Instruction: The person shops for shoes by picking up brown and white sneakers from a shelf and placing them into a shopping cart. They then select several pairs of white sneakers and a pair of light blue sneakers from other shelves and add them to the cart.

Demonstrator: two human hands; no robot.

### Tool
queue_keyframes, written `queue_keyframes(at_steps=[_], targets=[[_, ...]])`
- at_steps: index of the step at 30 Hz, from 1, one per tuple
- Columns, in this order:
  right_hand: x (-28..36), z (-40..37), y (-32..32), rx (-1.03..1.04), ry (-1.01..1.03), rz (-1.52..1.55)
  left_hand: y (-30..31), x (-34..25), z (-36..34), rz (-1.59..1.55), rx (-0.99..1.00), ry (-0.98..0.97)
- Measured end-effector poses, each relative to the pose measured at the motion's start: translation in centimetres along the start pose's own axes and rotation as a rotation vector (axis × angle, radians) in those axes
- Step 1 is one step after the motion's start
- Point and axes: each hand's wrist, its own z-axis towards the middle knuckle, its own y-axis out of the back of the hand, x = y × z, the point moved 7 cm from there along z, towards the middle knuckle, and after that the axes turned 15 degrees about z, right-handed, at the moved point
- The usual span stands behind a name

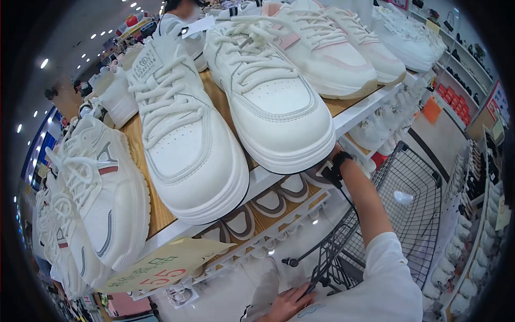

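My right hand (337, 150) is mostly hidden behind the toe of a large white lace-up shoe (279, 102), at the shelf edge; its fingers cannot be seen. A black band (341, 160) with a cord is round that wrist. Low in the view, my left hand (291, 303) lies with its fingers stretched and slightly apart, beside the black frame of a shopping cart (410, 214). To the left of the first shoe stands a matching white shoe (185, 134). Both toes stick out over the edge of the wooden display shelf (147, 182).
White shoes with pink trim (327, 53) stand at the upper right of the shelf. More white sneakers (102, 198) fill its left end. A yellow price sign (166, 265) hangs below. Shoe racks (472, 252) line the right side. A person (179, 21) is behind the display.
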Motion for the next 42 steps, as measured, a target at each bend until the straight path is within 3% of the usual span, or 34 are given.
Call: queue_keyframes(at_steps=[5,7,11,18,31,42], targets=[[-4.3,-3.6,-2.6,-0.165,0.004,0.204,0.4,-0.1,1.0,-0.032,0.021,-0.011],[-3.6,-6.1,-3.8,-0.038,0.107,-0.153,0.7,-0.1,1.5,-0.037,-0.006,-0.007],[-4.0,-9.3,-4.4,-0.001,0.003,-0.251,1.2,-0.1,2.1,-0.016,-0.099,-0.027],[-3.6,-7.9,-6.2,-0.197,-0.039,-0.271,0.9,0.0,2.2,0.014,-0.091,-0.064],[-3.0,-8.2,-5.8,-0.221,0.198,-0.151,0.9,-0.3,3.4,-0.059,-0.116,-0.109],[-3.1,-8.0,-5.5,-0.204,0.147,-0.171,2.2,-0.7,3.9,-0.143,-0.106,-0.084]])
